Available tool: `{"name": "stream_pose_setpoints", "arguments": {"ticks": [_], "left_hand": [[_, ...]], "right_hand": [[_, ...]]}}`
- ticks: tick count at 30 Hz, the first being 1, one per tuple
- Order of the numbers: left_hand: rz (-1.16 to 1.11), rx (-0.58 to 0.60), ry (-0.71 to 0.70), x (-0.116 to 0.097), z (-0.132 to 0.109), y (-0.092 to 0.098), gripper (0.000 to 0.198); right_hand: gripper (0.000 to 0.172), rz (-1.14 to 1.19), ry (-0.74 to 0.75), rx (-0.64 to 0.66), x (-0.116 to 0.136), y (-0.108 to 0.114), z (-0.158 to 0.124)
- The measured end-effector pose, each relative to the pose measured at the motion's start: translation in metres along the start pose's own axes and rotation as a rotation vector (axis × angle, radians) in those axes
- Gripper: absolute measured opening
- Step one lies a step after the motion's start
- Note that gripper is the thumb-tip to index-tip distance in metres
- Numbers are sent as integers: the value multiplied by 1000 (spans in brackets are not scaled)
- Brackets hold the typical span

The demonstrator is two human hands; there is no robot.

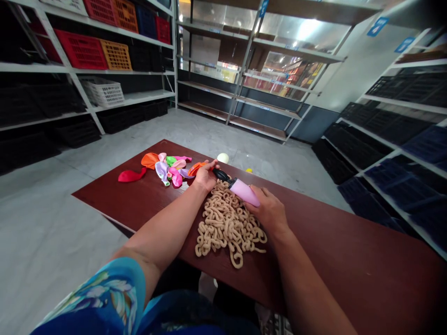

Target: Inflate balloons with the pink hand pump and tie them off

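Okay, right grip (267, 204) clamps pink plastic-looking cylinder (244, 191) over dark-red bench (328, 232); left grip (206, 177) sits at its black end (221, 175) beside limp orange rubber balloon (195, 169), closure unclear. Cylinder likely light, stiff; hold mid-barrel.

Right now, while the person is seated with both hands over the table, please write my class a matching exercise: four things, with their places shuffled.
1. Smooth lilac-pink cylinder
2. Tan, soft-looking looped cords
3. Limp red balloon
4. Pale, round, ball-like object

A. Heaped on the dark red-brown table
B. Seen past the table's far edge
C. In the person's right hand
D. Leftmost of the limp balloons

Pairs: 1-C, 2-A, 3-D, 4-B
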State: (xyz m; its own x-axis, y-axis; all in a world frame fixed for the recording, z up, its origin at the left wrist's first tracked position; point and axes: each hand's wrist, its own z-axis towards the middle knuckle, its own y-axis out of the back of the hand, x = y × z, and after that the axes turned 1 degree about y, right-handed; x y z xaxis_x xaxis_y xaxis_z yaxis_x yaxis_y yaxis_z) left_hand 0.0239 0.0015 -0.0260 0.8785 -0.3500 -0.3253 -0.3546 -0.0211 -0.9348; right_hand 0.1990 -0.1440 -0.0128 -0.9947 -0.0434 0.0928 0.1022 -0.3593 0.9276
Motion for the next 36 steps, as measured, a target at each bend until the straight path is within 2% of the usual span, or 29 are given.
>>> {"name": "stream_pose_setpoints", "arguments": {"ticks": [2, 3, 6, 13, 17, 21, 25, 28, 30, 32, 34, 36], "left_hand": [[-4, 30, 63, -3, -2, 0, 8], [-4, 42, 82, -5, -3, 0, 8], [19, 56, 90, -8, -4, 0, 19], [63, -1, 80, -9, -4, -1, 45], [27, -29, 74, -7, -1, 0, 45], [-22, -76, 40, -6, 1, -2, 34], [-26, -99, -6, -9, 0, -6, 44], [1, -107, -83, -11, -2, -8, 47], [20, -88, -123, -12, -5, -10, 48], [39, -63, -141, -12, -9, -16, 48], [68, -58, -158, -16, -12, -27, 48], [110, -81, -196, -25, -12, -42, 46]], "right_hand": [[54, 6, 11, 2, 1, 0, 0], [53, 8, 14, 5, 2, 1, 0], [52, 11, 12, 13, 4, 2, 0], [54, 0, 43, 12, 8, 2, 0], [53, -8, 53, 18, 14, 1, 0], [54, -10, 68, 8, 20, 1, 0], [63, -56, 64, 52, 20, 4, 2], [69, -112, -7, 87, 16, 5, 2], [61, -116, -55, 104, 13, 5, 3], [46, -112, -85, 109, 11, 5, 3], [34, -114, -108, 88, 8, 5, 3], [30, -113, -130, 46, 5, 6, 3]]}}
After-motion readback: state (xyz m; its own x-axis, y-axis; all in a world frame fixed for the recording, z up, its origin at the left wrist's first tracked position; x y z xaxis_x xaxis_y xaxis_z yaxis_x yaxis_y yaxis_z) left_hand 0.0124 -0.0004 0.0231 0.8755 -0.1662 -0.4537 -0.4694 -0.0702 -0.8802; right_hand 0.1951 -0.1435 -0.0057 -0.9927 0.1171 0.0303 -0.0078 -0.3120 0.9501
